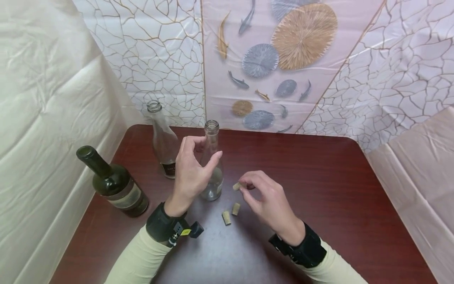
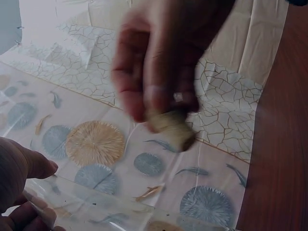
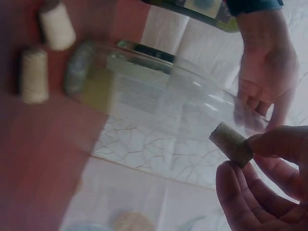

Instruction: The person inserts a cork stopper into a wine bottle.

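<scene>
A clear glass bottle [image 1: 212,181] stands upright near the middle of the table, its mouth uncovered. My left hand [image 1: 193,169] loosely grips its upper part, fingers bent around the far side and thumb across the front. In the right wrist view the left hand [image 3: 267,72] shows at the neck of the bottle [image 3: 154,91]. Between thumb and fingertips, my right hand [image 1: 267,197] pinches a small tan cork [image 1: 237,186], held to the right of the bottle and apart from it. That cork [image 2: 174,130] is blurred in the left wrist view. Two more corks [image 1: 226,217] [image 1: 235,209] lie below it on the table.
A dark green bottle [image 1: 120,187] with a pale label stands at the table's left side. Another clear bottle [image 1: 164,138] with a black label is behind my left hand. The reddish-brown table [image 1: 319,189] meets patterned sheeting [image 1: 163,43] at its back edge.
</scene>
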`<state>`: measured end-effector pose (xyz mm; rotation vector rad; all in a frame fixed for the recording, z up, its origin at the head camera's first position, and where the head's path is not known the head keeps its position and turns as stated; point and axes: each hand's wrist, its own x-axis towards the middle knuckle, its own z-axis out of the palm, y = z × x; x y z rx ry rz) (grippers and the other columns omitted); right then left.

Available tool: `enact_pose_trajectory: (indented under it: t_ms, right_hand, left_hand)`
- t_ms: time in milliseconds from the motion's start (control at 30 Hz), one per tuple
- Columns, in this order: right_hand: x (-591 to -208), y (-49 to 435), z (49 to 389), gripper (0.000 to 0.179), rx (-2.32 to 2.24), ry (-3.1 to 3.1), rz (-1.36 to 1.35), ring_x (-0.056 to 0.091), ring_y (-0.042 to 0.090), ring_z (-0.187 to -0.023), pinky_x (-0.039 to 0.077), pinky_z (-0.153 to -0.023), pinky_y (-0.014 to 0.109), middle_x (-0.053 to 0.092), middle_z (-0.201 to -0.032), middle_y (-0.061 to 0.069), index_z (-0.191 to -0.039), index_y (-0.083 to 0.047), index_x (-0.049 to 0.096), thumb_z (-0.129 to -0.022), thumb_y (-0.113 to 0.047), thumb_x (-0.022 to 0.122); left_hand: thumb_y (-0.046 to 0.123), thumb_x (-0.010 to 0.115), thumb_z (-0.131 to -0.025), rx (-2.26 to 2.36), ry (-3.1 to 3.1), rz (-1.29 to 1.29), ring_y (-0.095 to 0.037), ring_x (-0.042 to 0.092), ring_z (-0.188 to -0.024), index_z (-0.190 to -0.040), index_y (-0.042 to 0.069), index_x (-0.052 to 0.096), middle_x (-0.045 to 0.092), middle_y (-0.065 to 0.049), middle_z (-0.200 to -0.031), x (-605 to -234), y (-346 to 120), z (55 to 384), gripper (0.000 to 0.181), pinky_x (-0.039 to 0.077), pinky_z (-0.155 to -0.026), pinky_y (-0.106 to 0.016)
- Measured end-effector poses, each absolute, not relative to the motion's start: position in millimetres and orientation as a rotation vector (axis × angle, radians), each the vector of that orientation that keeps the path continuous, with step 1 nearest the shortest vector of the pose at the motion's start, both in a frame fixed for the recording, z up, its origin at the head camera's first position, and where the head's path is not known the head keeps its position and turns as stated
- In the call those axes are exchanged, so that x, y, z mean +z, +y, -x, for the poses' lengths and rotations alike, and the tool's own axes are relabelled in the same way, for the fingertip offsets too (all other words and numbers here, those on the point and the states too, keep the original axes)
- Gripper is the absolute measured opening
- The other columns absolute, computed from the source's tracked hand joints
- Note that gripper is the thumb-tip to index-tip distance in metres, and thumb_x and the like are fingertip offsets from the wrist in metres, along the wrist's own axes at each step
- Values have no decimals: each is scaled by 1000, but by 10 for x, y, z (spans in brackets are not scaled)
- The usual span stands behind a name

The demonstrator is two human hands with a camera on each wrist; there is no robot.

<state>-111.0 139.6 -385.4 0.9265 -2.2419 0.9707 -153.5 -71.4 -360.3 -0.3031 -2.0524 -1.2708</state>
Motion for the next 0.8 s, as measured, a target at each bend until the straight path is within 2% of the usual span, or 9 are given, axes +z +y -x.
enact_pose_trajectory:
  t_ms: [267, 500, 800]
  right_hand:
    - [-3451, 1240, 1293, 19, 913, -2223, -1001, 63, 8, -88, 57, -72, 29, 67, -102, 2, -101, -6, 68, -83, -4, 72]
    - [-3139, 1139, 1433, 15, 887, -2170, -1050, 64, 11, -86, 56, -72, 27, 69, -100, 5, -98, -4, 71, -83, -5, 72]
    - [-2717, 1071, 1619, 14, 859, -2110, -1092, 65, 13, -85, 55, -71, 31, 72, -98, 6, -97, -3, 73, -83, -5, 72]
  left_hand:
    - [24, 79, -79, -1247, -2053, 344, -21, 55, -92, -107, 3, 57, 58, -11, -102, -3623, -722, 1555, 41, 50, -76, -43]
    - [24, 77, -81, -1224, -2067, 341, -22, 56, -92, -109, 3, 56, 57, -12, -103, -3647, -722, 1556, 41, 50, -79, -38]
    - [23, 77, -81, -1212, -2088, 326, -20, 55, -93, -108, 4, 56, 57, -11, -103, -3632, -728, 1561, 40, 49, -81, -38]
